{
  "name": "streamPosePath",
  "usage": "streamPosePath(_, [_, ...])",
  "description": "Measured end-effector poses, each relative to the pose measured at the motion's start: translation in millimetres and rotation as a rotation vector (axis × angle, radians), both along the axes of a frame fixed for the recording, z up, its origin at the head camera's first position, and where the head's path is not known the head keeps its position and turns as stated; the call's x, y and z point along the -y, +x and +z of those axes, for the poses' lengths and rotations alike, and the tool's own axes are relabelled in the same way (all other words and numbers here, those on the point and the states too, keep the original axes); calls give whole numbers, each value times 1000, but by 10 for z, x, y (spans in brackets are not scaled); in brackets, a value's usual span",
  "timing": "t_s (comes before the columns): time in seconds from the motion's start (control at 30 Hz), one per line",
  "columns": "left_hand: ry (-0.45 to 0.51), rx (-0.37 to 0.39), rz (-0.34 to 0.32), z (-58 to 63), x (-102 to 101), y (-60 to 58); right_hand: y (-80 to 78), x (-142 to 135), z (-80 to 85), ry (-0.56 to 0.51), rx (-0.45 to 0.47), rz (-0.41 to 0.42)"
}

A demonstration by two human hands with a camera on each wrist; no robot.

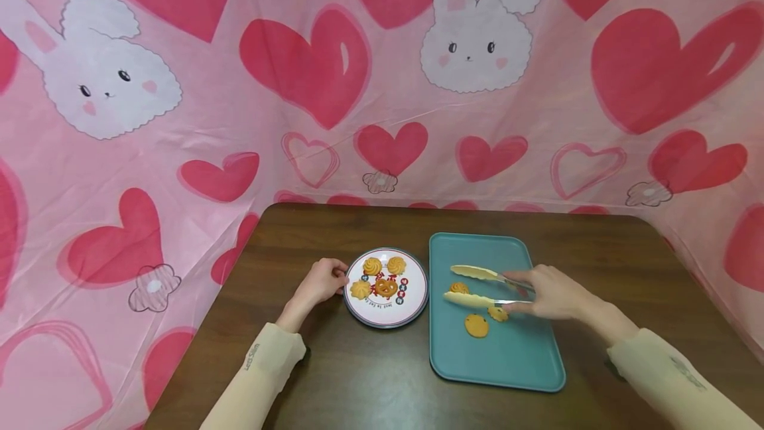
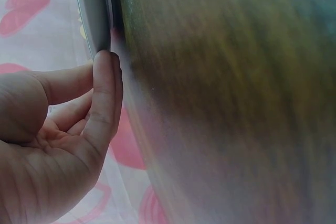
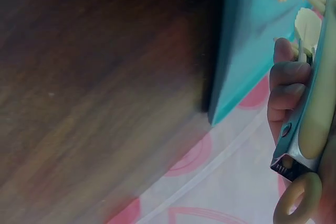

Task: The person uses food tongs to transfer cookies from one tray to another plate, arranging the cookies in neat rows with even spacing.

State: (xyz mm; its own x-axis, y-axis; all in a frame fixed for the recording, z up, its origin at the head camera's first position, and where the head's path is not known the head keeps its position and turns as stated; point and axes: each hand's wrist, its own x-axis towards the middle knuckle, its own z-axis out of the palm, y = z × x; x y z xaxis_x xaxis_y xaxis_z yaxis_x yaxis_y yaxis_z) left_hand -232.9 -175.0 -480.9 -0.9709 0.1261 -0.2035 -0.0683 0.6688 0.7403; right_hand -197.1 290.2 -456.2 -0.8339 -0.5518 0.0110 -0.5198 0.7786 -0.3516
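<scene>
My left hand pinches the left rim of a round white plate between thumb and fingers; the left wrist view shows the fingertips at the plate's edge. On the plate lie several cookies, among them a pretzel-shaped one and a swirled one. My right hand grips cream-tipped metal tongs over a teal tray. The tongs' arms are spread, one on each side of a swirled cookie. Nearer me on the tray are a flat round cookie and another cookie, partly under the tongs.
Plate and tray stand side by side on a dark wooden table, with a narrow gap between them. A pink cloth with hearts and rabbits hangs behind the table and along its sides.
</scene>
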Motion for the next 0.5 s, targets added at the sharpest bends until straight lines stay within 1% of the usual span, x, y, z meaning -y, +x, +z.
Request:
streamPosePath(0.27, [-3,5,-2,22,-11,12,37,-58,-78,-24,23,-9])
streamPosePath(0.5, [-6,9,-2,19,-10,5,41,-66,-102,-41,25,-12])
